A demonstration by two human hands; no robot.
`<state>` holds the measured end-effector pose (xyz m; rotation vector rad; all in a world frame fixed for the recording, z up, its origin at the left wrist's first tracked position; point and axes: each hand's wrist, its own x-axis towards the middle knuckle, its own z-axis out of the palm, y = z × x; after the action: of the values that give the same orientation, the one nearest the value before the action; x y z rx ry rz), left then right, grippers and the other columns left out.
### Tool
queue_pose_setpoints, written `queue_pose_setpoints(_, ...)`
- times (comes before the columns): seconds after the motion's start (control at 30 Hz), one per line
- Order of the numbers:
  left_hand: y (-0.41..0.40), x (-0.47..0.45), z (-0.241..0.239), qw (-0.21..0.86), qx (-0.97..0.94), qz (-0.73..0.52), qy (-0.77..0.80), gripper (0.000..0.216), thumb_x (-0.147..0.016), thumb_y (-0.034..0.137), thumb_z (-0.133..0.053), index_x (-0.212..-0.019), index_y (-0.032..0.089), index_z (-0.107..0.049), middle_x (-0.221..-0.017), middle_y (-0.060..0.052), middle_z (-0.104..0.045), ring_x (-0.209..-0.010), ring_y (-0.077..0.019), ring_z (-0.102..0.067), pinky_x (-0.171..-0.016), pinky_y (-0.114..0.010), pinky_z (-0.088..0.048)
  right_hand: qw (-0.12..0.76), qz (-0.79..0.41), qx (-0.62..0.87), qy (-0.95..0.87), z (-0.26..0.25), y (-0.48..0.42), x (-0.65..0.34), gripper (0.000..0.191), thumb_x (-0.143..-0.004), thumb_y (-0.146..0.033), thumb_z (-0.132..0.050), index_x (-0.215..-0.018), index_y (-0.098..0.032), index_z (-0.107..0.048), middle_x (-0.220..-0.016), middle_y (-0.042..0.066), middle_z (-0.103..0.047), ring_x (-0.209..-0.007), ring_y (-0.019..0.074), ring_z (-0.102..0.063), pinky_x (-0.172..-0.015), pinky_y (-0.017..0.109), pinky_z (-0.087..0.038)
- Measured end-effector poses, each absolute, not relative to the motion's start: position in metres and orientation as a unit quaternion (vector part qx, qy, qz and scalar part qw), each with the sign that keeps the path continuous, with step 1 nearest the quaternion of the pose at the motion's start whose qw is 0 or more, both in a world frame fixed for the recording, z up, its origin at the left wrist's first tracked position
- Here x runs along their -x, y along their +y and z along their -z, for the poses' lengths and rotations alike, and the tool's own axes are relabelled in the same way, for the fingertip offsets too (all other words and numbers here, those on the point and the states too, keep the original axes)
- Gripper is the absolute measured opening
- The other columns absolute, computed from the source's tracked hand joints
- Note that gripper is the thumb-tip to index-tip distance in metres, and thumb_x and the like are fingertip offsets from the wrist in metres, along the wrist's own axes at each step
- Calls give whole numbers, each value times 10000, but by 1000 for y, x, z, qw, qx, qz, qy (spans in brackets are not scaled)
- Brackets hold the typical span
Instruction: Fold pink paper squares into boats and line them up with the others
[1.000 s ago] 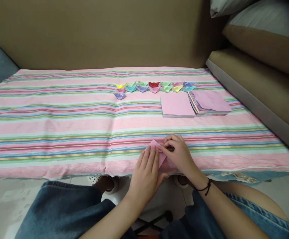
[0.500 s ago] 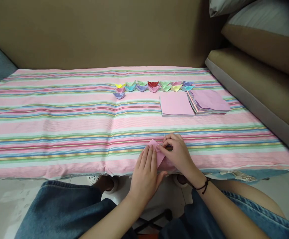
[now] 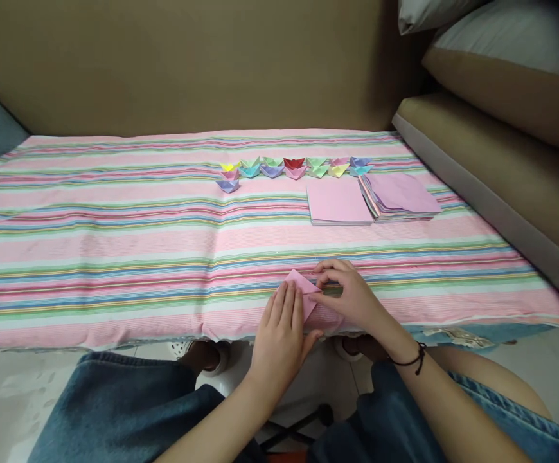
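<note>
A partly folded pink paper (image 3: pixel 303 285) lies near the front edge of the striped cloth (image 3: pixel 115 251). My left hand (image 3: pixel 282 334) rests flat on its left part, fingers stretched out and together. My right hand (image 3: pixel 349 296) curls over its right part, fingertips pinching a fold of the paper. A black band circles my right wrist. Most of the paper is hidden under both hands.
A row of several small folded paper boats (image 3: pixel 292 168) stands at the back, one purple boat (image 3: pixel 228 186) set forward. Two stacks of paper squares, pink (image 3: pixel 338 203) and lilac-topped (image 3: pixel 399 195), lie behind my hands. Brown cushions (image 3: pixel 491 161) rise on the right.
My right hand has slid slightly right and lowered along the fold; the left hand keeps pressing the paper. The view shifted a little.
</note>
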<state>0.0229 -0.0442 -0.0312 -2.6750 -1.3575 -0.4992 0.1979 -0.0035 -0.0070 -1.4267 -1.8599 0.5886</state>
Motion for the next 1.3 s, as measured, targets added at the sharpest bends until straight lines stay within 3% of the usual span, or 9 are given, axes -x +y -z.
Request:
queue_pose_setpoints(0.23,-45,-23,31,52,879,161,-447,626,-880,434,-439,-1340,16,-373,-1395,-201,-417,-1327,-289,-340,-1067,-417,-345,374,-148,604,-688,15,-4,-186,250,-710,-251,-684,-542,-203,-506,-880,54,-578,-912,243,-509,-839,410,-407)
queue_pose_setpoints(0.43,-44,-23,30,63,880,163,-442,592,-887,428,-417,-1314,17,-414,-1379,-201,-438,-1315,-294,-360,-1050,-425,-368,368,-137,608,-690,15,-4,-183,234,-675,-219,-695,-608,-210,-471,-862,49,-560,-893,243,-496,-804,388,-407)
queue_pose_setpoints(0.63,-43,-23,27,67,883,150,-440,599,-869,420,-462,-1298,3,-436,-1371,-213,-443,-1296,-313,-385,-1045,-426,-376,378,-193,583,-693,11,-2,-194,213,-680,-159,-649,-713,-222,-448,-866,43,-583,-852,229,-516,-760,373,-416)
queue_pose_setpoints(0.77,-43,-23,25,64,883,163,-434,558,-855,430,-494,-1296,90,-468,-1365,-208,-456,-1284,-332,-400,-1017,-450,-397,381,-253,563,-689,8,-2,-205,167,-691,-122,-604,-734,-216,-472,-939,56,-602,-919,231,-538,-782,379,-430)
queue_pose_setpoints(0.93,-42,-23,24,60,881,175,-435,551,-842,456,-509,-1275,116,-496,-1345,-220,-473,-1266,-349,-419,-988,-473,-418,407,-332,545,-654,6,-1,-208,31,-782,-204,-563,-808,-209,-546,-1020,57,-609,-977,211,-566,-833,375,-448)
queue_pose_setpoints(1.07,-42,-24,24,59,879,177,-439,537,-832,445,-530,-1254,112,-515,-1334,-217,-486,-1256,-347,-433,-990,-469,-416,393,-232,566,-687,8,-2,-197,154,-760,-203,-631,-913,-226,-629,-987,51,-617,-989,231,-543,-909,423,-409)
queue_pose_setpoints(1.2,-43,-23,25,49,879,184,-438,573,-837,465,-513,-1279,102,-484,-1353,-214,-467,-1275,-339,-410,-998,-466,-407,348,-150,526,-762,12,-4,-189,322,-819,-115,-536,-1042,-307,-669,-1177,47,-555,-1111,242,-460,-966,455,-374)
queue_pose_setpoints(1.3,-41,-20,26,40,884,190,-425,574,-847,460,-499,-1280,83,-469,-1359,-208,-463,-1288,-316,-397,-1010,-452,-399,318,-127,514,-787,15,-5,-190,347,-850,-120,-497,-1060,-333,-673,-1218,41,-541,-1129,248,-437,-964,473,-377)
